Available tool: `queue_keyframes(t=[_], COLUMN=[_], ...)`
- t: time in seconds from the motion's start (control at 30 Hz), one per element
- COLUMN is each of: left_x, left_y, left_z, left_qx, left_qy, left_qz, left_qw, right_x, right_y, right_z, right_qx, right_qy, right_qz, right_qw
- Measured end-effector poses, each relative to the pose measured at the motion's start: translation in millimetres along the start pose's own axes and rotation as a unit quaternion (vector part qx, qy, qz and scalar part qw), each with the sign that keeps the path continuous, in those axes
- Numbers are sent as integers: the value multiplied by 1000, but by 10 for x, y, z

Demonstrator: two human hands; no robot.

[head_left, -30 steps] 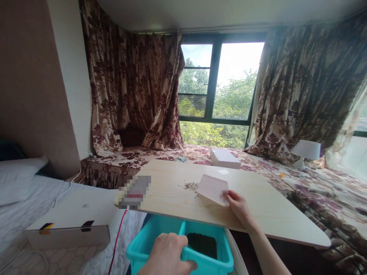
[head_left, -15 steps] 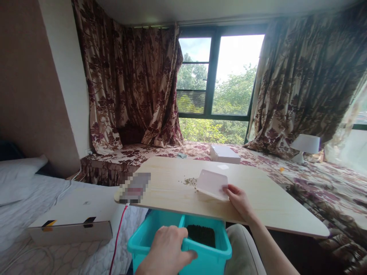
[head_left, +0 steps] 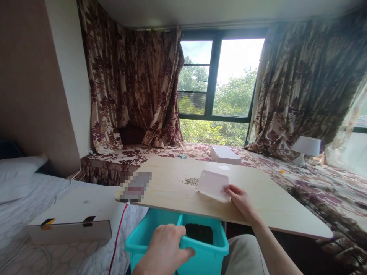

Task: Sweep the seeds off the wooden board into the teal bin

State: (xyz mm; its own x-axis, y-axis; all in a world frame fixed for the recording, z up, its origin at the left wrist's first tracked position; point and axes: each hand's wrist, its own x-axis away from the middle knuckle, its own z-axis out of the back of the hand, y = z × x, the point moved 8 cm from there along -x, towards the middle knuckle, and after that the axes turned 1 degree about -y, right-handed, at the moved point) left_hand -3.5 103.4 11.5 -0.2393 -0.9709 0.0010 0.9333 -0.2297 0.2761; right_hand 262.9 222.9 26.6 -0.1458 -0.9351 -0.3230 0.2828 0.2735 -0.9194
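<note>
My left hand [head_left: 164, 246] grips the near rim of a teal two-compartment bin [head_left: 210, 250], where the divider meets it. Dark granules [head_left: 199, 233] lie in the bin's right compartment; no contents show in the visible part of the left one. Over the light wooden table [head_left: 169, 196], my right hand [head_left: 241, 200] pinches the right edge of a translucent white plastic sheet [head_left: 212, 185] with rounded corners. The sheet slants beside a small scatter of greenish-brown grains [head_left: 190, 181] at its left edge. Its lower edge seems close to the tabletop, but contact is unclear.
A pixelated phone-like object [head_left: 135, 187] with a red cable [head_left: 118, 233] sits at the table's left end. On the bed lies a white box [head_left: 73, 217]. Behind the table are another white box [head_left: 226, 154] and a lamp [head_left: 306, 147]. My knee is right of the bin.
The bin and my left hand have shifted slightly left in view. My right hand and the plastic sheet stay almost in place, and both grips are unchanged.
</note>
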Motion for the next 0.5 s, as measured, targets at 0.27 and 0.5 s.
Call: queue_keyframes(t=[0.27,0.5], left_x=[-18,12], left_y=[11,-26], left_z=[-66,-5], left_qx=[32,38], left_qy=[-15,-27], left_qz=[1,7], left_qw=[999,999], right_x=[-19,62], right_y=[3,-75], right_z=[-75,-137], right_qx=[-9,16], right_qy=[-56,-114], right_qz=[-9,-17], right_qw=[998,993])
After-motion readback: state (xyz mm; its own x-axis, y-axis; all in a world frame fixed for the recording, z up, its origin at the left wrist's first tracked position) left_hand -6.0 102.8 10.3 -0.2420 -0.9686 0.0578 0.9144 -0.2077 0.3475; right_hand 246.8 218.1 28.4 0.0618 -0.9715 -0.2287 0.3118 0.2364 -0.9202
